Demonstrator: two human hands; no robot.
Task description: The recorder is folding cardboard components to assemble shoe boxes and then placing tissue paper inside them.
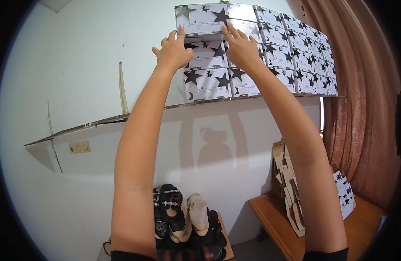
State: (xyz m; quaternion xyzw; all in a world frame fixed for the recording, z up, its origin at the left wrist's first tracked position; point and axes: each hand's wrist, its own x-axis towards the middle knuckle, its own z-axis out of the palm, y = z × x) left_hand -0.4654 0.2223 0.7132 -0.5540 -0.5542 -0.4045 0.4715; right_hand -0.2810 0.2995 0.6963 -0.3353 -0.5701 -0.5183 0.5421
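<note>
A white shoebox with black stars (202, 16) tops the leftmost stack on the wall shelf. It juts forward a little over the box beneath it (204, 55). My left hand (172, 53) is raised to its lower left corner, fingers spread and fingertips against the front. At the lower right corner, my right hand (244, 48) has its fingers stretched out, with the index and middle fingertips at the box's edge. Neither hand is wrapped round the box. Both arms reach up at full length.
More star-printed boxes (276, 54) stand in stacks to the right along the shelf (109, 119). Below are piled shoes (198, 213) and a wooden table (270, 213) with flat cardboard pieces (289, 191). Brown curtains (361, 113) hang at right; wall sockets (80, 147) sit under the shelf.
</note>
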